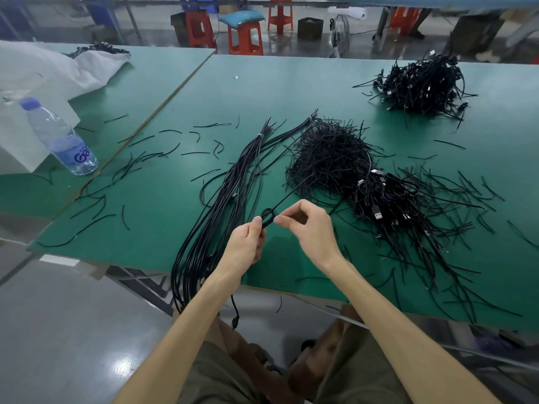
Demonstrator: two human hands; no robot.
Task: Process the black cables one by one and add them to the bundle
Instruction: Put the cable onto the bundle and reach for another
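Left hand (247, 243) and right hand (309, 228) pinch a thin black cable (264, 216), tightly looped.

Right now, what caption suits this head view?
Left hand and right hand pinch one black cable over the green table.

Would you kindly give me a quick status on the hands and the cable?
Left hand and right hand pinch a small cable loop. Bundle lies just left. Nothing blocking.
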